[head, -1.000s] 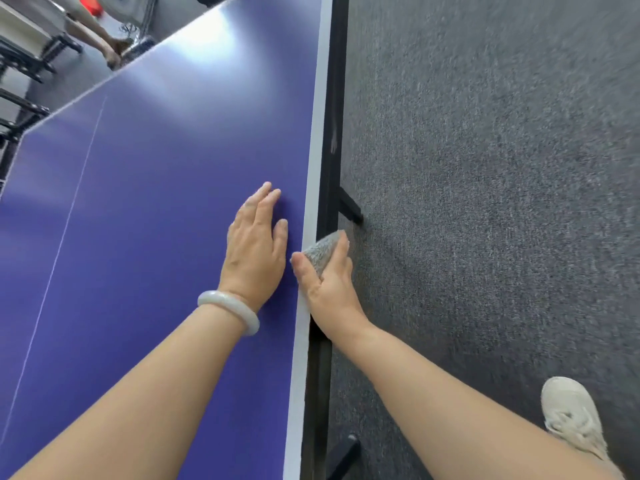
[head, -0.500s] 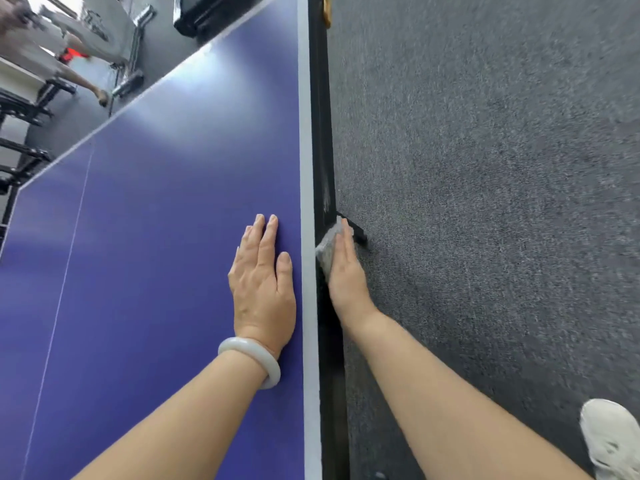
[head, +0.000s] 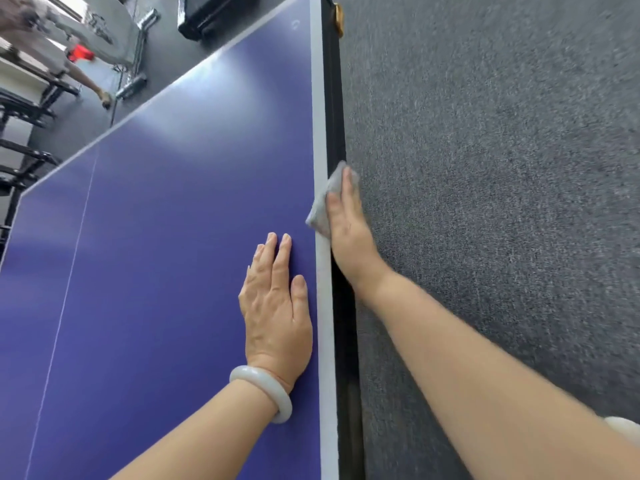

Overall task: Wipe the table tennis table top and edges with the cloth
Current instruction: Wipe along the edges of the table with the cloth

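The purple-blue table tennis table point(head: 166, 237) fills the left half of the head view, with a white line along its right side and a black side edge point(head: 335, 126) below it. My right hand point(head: 348, 230) presses a grey cloth point(head: 323, 202) against that side edge, fingers straight and pointing away from me. The cloth laps a little over the white line. My left hand point(head: 277, 303) lies flat on the table top close to the edge, with a pale bangle on the wrist.
Grey carpet point(head: 502, 202) covers the floor to the right of the table. My white shoe point(head: 625, 427) shows at the lower right. A yellow fitting point(head: 338, 15) sits at the table's far corner. Beyond the far edge stand metal frames, a black box point(head: 214, 13) and another person's legs.
My right hand has slid the cloth forward along the table's side edge, away from me. My left hand has stayed flat on the table top.
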Available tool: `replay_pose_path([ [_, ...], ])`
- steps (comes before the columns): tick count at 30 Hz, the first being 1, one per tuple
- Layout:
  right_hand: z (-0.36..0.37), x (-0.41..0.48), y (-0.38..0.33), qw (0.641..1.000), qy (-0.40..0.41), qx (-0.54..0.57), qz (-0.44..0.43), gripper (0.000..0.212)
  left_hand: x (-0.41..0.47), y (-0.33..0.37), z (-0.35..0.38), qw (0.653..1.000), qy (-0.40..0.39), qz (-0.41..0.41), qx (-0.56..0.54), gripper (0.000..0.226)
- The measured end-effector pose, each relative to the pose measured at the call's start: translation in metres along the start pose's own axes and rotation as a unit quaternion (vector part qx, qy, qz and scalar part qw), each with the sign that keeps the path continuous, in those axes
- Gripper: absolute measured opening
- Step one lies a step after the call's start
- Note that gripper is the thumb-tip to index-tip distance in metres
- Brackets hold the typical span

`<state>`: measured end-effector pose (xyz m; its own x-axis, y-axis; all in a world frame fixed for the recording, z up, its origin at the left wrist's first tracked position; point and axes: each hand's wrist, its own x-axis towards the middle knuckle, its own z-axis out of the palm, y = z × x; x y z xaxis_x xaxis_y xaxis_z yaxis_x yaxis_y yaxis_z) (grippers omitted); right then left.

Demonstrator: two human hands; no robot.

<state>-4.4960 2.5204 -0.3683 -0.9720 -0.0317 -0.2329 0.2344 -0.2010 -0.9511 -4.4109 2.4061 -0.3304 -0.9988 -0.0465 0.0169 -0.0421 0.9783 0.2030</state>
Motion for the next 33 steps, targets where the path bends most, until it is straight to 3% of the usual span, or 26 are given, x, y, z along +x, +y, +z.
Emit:
replay_pose_path([
  [3, -0.005, 0.012, -0.004, 0.997, -0.014, 0.074, 0.001, 0.054, -0.001, 0.000, -0.001, 1.000, -0.003, -0.004, 0.001, 0.063],
  [7, 0.002, -0.083, 0.032, 0.996, -0.033, 0.064, -0.046, 0.053, 0.000, 0.003, -0.003, 1.000, -0.006, -0.007, 0.000, 0.063],
  [10, 0.003, -0.122, 0.042, 0.994, -0.054, 0.089, -0.003, 0.055, 0.000, 0.002, -0.002, 1.000, -0.007, -0.006, 0.006, 0.063],
  [15, -0.011, -0.008, 0.008, 0.995, -0.041, 0.053, 0.074, 0.054, 0.000, 0.002, -0.003, 1.000, -0.009, -0.007, -0.001, 0.063],
  [19, -0.012, 0.055, -0.017, 0.988, -0.021, 0.116, 0.103, 0.053, -0.001, -0.001, -0.002, 1.000, -0.006, -0.005, 0.003, 0.062],
  [24, -0.001, -0.068, 0.015, 0.983, -0.036, 0.154, 0.094, 0.066, 0.000, 0.001, -0.002, 1.000, -0.008, -0.008, 0.005, 0.061],
  [28, 0.005, -0.094, 0.025, 0.976, -0.027, 0.167, 0.137, 0.037, 0.000, 0.001, -0.002, 1.000, -0.014, -0.007, 0.015, 0.061],
  [31, -0.001, -0.021, 0.014, 0.966, 0.002, 0.197, 0.170, 0.035, 0.000, 0.003, -0.002, 0.999, -0.022, -0.007, 0.022, 0.061],
  [33, -0.004, 0.038, -0.004, 0.975, 0.022, 0.147, 0.164, 0.021, 0.000, 0.002, -0.003, 0.999, -0.029, -0.009, 0.024, 0.061],
])
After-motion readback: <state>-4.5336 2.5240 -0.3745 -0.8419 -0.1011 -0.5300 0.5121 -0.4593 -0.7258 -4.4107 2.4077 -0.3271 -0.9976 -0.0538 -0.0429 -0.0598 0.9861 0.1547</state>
